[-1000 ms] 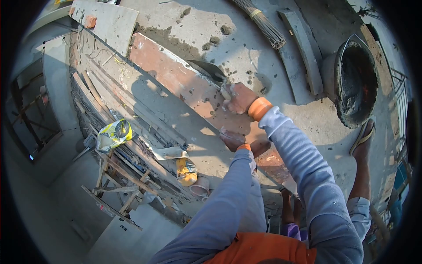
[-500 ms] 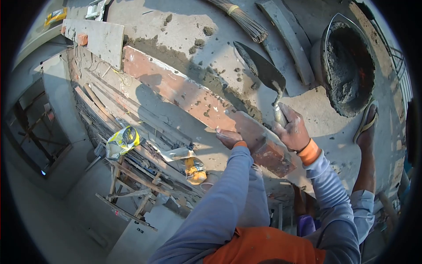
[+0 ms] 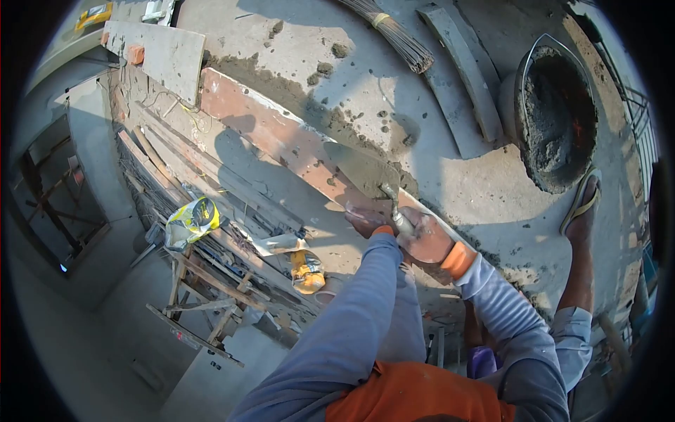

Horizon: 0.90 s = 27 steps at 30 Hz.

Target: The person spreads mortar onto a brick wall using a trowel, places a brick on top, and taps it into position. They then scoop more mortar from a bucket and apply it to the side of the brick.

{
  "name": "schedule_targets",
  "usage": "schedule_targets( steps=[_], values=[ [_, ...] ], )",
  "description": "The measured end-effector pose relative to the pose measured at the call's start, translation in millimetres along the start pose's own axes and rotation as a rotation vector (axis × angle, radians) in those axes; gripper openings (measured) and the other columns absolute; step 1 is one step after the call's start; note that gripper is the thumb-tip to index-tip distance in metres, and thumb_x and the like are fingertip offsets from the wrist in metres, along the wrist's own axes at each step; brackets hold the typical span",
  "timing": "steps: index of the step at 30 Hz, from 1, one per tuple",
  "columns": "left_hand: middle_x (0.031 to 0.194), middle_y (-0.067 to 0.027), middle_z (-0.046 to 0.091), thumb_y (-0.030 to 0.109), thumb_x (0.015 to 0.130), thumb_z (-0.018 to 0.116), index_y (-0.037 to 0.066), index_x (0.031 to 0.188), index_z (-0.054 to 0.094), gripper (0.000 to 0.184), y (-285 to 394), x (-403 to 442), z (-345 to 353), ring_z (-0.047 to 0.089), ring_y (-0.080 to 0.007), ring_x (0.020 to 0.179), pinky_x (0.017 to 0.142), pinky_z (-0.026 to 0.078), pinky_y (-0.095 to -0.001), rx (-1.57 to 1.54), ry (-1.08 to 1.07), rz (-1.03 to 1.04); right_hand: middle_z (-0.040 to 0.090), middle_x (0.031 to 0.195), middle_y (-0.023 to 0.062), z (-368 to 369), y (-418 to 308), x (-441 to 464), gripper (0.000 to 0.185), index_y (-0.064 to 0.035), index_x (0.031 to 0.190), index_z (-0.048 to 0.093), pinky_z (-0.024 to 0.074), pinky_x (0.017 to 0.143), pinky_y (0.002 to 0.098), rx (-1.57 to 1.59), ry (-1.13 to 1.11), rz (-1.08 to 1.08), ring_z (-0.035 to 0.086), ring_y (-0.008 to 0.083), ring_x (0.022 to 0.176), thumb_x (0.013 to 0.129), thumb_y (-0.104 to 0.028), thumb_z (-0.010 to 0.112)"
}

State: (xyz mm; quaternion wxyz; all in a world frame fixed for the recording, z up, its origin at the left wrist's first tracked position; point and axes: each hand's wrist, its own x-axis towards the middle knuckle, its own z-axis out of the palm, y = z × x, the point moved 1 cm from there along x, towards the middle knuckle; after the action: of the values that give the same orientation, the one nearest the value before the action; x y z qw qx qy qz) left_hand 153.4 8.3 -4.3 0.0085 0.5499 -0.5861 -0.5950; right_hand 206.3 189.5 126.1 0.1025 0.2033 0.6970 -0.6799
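Observation:
My right hand (image 3: 424, 237) is closed around the handle of a pointed trowel (image 3: 358, 169). The trowel's grey blade lies low over the top of a long reddish brick course (image 3: 281, 137), pointing up and left. Close beside it, my left hand (image 3: 365, 221) is curled at the near edge of the brick at this end of the course, its fingers partly hidden. That end brick (image 3: 430, 271) is mostly covered by my right hand and wrist. Wet grey mortar (image 3: 337, 133) lies along the far side of the course.
At the right stands a bucket (image 3: 522, 105) with mortar inside. A stick broom (image 3: 397, 39) and a long board (image 3: 464, 74) lie on the far floor. Left below are loose timbers (image 3: 183, 162) and a yellow bag (image 3: 307, 272). Another person's sandalled foot (image 3: 583, 204) is beside the bucket.
My right hand has moved left and slightly down with the trowel, bringing the blade from above the floor to over the brick course. My left hand has stayed in place.

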Motion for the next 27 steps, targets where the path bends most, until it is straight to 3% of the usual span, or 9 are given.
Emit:
schedule_targets(
  steps=[4,6,9,17,18,19,22,26,27],
  values=[
    [0.123,-0.0146,0.056,0.025,0.099,0.032,-0.001,0.116,0.050,0.036,12,-22,-7,0.056,-0.0253,0.110,0.093,0.044,-0.0370,0.053,-0.018,-0.001,0.060,0.077,0.0129,61,2,32,0.033,0.0015,0.107,0.055,0.0492,0.051,0.0331,0.116,-0.266,-0.147,0.059,0.0228,0.054,0.078,-0.012,0.061],
    [0.122,-0.0145,0.056,0.025,0.099,0.033,-0.001,0.115,0.050,0.035,18,-29,-6,0.057,-0.0255,0.109,0.092,0.044,-0.0373,0.097,-0.045,0.005,0.058,0.069,0.0054,81,5,52,0.022,-0.0040,0.099,0.058,0.0527,0.051,0.0338,1.077,-0.652,0.531,0.061,0.0204,0.057,0.085,-0.020,0.058],
    [0.121,-0.0144,0.056,0.025,0.099,0.034,-0.001,0.114,0.050,0.034,30,-32,2,0.057,-0.0257,0.108,0.090,0.045,-0.0376,0.154,-0.088,0.026,0.054,0.067,0.0028,93,13,66,0.019,-0.0069,0.097,0.058,0.0483,0.042,0.0280,1.149,-0.600,0.661,0.056,0.0138,0.050,0.087,-0.023,0.058],
    [0.118,-0.0141,0.057,0.024,0.098,0.036,-0.002,0.111,0.050,0.032,34,-37,8,0.059,-0.0263,0.105,0.087,0.047,-0.0384,0.241,-0.152,0.015,0.052,0.067,0.0075,31,8,-25,0.033,0.0067,0.107,0.053,0.0454,0.041,0.0304,1.248,-0.278,0.622,0.050,0.0171,0.045,0.080,-0.012,0.051],
    [0.117,-0.0146,0.057,0.024,0.098,0.037,-0.002,0.112,0.049,0.032,33,-32,9,0.059,-0.0252,0.104,0.085,0.048,-0.0369,0.658,-0.029,0.243,0.052,0.068,0.0081,24,5,-36,0.034,0.0070,0.108,0.053,0.0459,0.041,0.0309,1.304,-0.264,0.607,0.049,0.0177,0.045,0.079,-0.012,0.050],
    [0.115,-0.0151,0.057,0.025,0.098,0.037,-0.003,0.112,0.048,0.033,36,-32,12,0.060,-0.0240,0.103,0.084,0.049,-0.0354,1.077,0.096,0.475,0.052,0.068,0.0084,15,0,-49,0.035,0.0070,0.108,0.053,0.0460,0.041,0.0310,1.283,-0.263,0.631,0.050,0.0178,0.045,0.079,-0.012,0.050],
    [0.115,-0.0148,0.057,0.025,0.098,0.038,-0.002,0.113,0.048,0.033,13,-54,3,0.060,-0.0239,0.103,0.084,0.049,-0.0354,1.120,-0.057,0.448,0.052,0.068,0.0079,-20,-25,-84,0.028,0.0059,0.104,0.053,0.0462,0.041,0.0296,1.165,-0.277,0.709,0.052,0.0158,0.046,0.081,-0.011,0.050],
    [0.115,-0.0143,0.057,0.026,0.097,0.038,-0.002,0.113,0.049,0.034,-101,-190,-31,0.060,-0.0238,0.102,0.083,0.049,-0.0352,1.357,-0.691,0.344,0.054,0.066,0.0045,-69,-87,-148,0.014,-0.0035,0.092,0.055,0.0451,0.043,0.0277,0.707,-0.175,0.653,0.053,0.0132,0.046,0.083,-0.014,0.056],
    [0.115,-0.0142,0.057,0.027,0.097,0.038,-0.002,0.113,0.049,0.034,-126,-226,-62,0.060,-0.0237,0.102,0.083,0.049,-0.0352,1.427,-0.854,0.306,0.058,0.068,0.0083,-79,-94,-167,0.018,-0.0049,0.096,0.056,0.0475,0.046,0.0289,0.296,-0.239,0.489,0.057,0.0161,0.048,0.081,-0.015,0.058]
  ],
)
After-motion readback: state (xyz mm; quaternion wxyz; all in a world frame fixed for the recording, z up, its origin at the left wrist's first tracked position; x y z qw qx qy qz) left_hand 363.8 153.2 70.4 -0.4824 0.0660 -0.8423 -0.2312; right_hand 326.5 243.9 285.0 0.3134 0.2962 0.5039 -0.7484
